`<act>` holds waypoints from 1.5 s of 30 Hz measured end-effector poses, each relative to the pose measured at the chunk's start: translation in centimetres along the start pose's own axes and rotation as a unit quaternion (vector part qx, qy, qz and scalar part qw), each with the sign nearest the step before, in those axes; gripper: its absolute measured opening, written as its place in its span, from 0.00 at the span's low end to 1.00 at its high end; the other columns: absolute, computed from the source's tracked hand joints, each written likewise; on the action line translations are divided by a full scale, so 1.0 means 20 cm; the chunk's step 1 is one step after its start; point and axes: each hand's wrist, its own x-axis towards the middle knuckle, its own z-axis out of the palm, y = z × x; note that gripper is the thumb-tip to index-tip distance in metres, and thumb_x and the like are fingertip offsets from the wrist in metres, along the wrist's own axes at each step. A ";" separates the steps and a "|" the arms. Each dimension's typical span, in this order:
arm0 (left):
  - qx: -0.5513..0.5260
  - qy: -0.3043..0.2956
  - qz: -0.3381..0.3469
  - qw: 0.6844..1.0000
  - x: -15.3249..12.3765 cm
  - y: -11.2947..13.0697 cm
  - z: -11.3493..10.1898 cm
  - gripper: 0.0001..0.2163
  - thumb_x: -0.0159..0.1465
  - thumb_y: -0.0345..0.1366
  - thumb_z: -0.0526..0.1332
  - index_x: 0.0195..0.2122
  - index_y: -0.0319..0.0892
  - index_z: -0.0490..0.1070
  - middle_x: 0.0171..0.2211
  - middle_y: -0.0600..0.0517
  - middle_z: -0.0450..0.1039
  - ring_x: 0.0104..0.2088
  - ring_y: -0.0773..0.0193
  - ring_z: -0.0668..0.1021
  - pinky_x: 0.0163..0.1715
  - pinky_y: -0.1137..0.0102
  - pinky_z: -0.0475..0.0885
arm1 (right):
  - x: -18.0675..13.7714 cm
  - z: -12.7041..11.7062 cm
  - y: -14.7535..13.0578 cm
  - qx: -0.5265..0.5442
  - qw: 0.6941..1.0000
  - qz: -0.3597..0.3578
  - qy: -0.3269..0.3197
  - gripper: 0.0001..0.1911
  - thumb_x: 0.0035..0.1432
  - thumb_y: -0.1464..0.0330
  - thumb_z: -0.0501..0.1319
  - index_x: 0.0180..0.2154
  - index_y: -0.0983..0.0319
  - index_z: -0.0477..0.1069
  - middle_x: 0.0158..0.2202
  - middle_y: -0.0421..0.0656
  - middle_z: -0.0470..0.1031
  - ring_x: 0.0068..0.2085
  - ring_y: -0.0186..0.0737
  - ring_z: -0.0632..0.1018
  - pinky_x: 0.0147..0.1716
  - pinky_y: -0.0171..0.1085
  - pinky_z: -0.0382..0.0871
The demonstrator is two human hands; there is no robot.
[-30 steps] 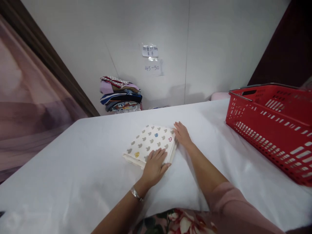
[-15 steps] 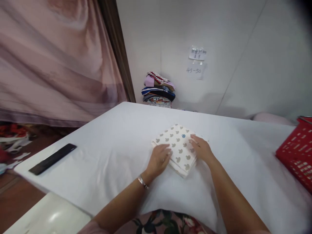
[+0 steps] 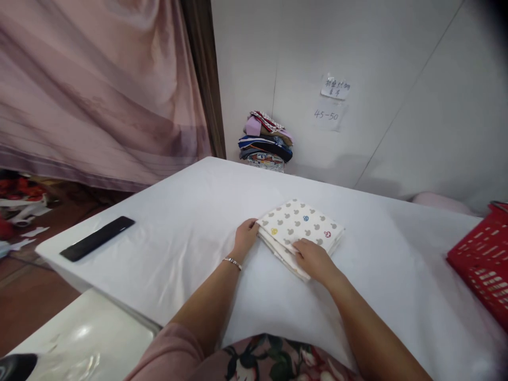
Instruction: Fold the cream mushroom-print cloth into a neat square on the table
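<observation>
A folded white cloth (image 3: 296, 214) printed with grey mushroom shapes, plus a few in blue, yellow and red, lies in layers on the white-covered table. My left hand (image 3: 246, 236), with a bracelet at its wrist, pinches the cloth's left corner. On the near side, my right hand (image 3: 315, 260) is closed on the cloth's edge with its fingers curled. Its palm hides part of the lower layers.
A black flat object (image 3: 98, 238) lies near the table's left edge. At right stands a red plastic basket (image 3: 482, 254). Folded fabrics (image 3: 265, 143) are stacked by the wall beyond the table (image 3: 190, 211). A pink curtain (image 3: 119, 95) hangs at left.
My left hand has gone from lying on the cloth to pinching its left corner. My right hand has moved to the near edge. More coloured mushrooms show on top. The view has shifted slightly.
</observation>
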 end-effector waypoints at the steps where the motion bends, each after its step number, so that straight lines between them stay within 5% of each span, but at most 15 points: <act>1: 0.006 0.002 -0.005 1.000 0.00 0.00 0.00 0.12 0.61 0.38 0.52 0.38 0.45 0.74 0.33 0.55 0.76 0.34 0.65 0.75 0.36 0.72 0.69 | 0.00 0.00 0.00 0.004 1.000 0.000 0.008 0.11 0.57 0.74 0.50 0.36 0.60 0.70 0.36 0.43 0.70 0.36 0.38 0.71 0.32 0.34 0.58; 9: 0.074 -0.010 -0.037 0.997 0.00 0.04 0.00 0.12 0.60 0.33 0.51 0.41 0.46 0.71 0.33 0.53 0.76 0.33 0.63 0.75 0.34 0.70 0.68 | -0.04 0.06 -0.09 0.013 1.000 -0.001 0.023 0.10 0.59 0.71 0.51 0.39 0.59 0.69 0.38 0.42 0.70 0.38 0.38 0.71 0.34 0.34 0.59; 13: 0.077 -0.017 -0.028 0.996 0.00 0.04 0.00 0.16 0.61 0.31 0.50 0.48 0.46 0.69 0.42 0.52 0.76 0.42 0.61 0.75 0.42 0.68 0.69 | -0.09 0.14 -0.12 -0.044 0.997 -0.012 0.067 0.14 0.56 0.63 0.58 0.44 0.59 0.68 0.44 0.46 0.69 0.44 0.45 0.69 0.40 0.39 0.62; 20: 0.083 -0.059 0.015 0.995 0.02 0.03 0.00 0.19 0.62 0.28 0.48 0.52 0.44 0.68 0.52 0.52 0.70 0.52 0.61 0.71 0.52 0.68 0.63 | -0.17 0.29 -0.10 -0.104 0.982 -0.024 0.159 0.28 0.51 0.81 0.51 0.54 0.62 0.63 0.52 0.50 0.67 0.51 0.46 0.67 0.49 0.43 0.60; 24: 0.103 -0.090 0.033 0.990 -0.09 0.08 -0.01 0.18 0.60 0.28 0.51 0.50 0.43 0.69 0.47 0.50 0.74 0.45 0.61 0.74 0.46 0.70 0.66 | -0.24 0.25 0.09 -0.119 0.976 -0.061 0.173 0.29 0.49 0.83 0.48 0.52 0.63 0.66 0.49 0.50 0.70 0.49 0.45 0.70 0.47 0.43 0.64; 29: 0.104 -0.279 0.171 0.939 -0.43 0.18 0.02 0.08 0.59 0.35 0.56 0.36 0.44 0.74 0.32 0.53 0.76 0.33 0.63 0.75 0.36 0.72 0.66 | -0.51 0.17 0.56 -0.163 0.962 -0.005 0.218 0.25 0.48 0.80 0.48 0.47 0.61 0.71 0.47 0.49 0.73 0.49 0.48 0.72 0.49 0.49 0.64; 32: 0.047 -0.339 0.224 0.913 -0.54 0.21 0.06 0.08 0.59 0.36 0.56 0.32 0.44 0.75 0.32 0.53 0.75 0.34 0.64 0.74 0.36 0.72 0.65 | -0.63 0.17 0.69 -0.152 0.961 0.044 0.225 0.26 0.47 0.79 0.48 0.46 0.62 0.71 0.48 0.49 0.73 0.49 0.48 0.72 0.50 0.50 0.64; 38: -0.092 -0.294 0.031 0.951 -0.45 0.22 0.12 0.11 0.61 0.39 0.54 0.38 0.43 0.74 0.38 0.51 0.75 0.33 0.64 0.75 0.33 0.72 0.68 | -0.54 0.13 0.49 -0.055 0.967 0.028 0.249 0.17 0.56 0.71 0.50 0.43 0.60 0.73 0.47 0.47 0.74 0.50 0.47 0.73 0.54 0.53 0.62; 42: -0.159 -0.299 -0.109 0.934 -0.40 0.25 0.17 0.12 0.61 0.40 0.55 0.41 0.40 0.68 0.38 0.48 0.73 0.27 0.66 0.76 0.23 0.73 0.69 | -0.34 0.05 0.33 -0.011 0.959 -0.012 0.284 0.17 0.61 0.66 0.49 0.47 0.58 0.71 0.53 0.46 0.69 0.56 0.45 0.68 0.55 0.48 0.62; 45: -0.193 -0.288 -0.163 0.924 -0.40 0.29 0.21 0.11 0.61 0.38 0.55 0.42 0.38 0.65 0.32 0.49 0.73 0.23 0.67 0.75 0.19 0.74 0.67 | -0.19 0.03 0.33 -0.060 0.966 0.041 0.247 0.22 0.62 0.62 0.48 0.55 0.60 0.64 0.61 0.48 0.60 0.62 0.48 0.58 0.58 0.50 0.55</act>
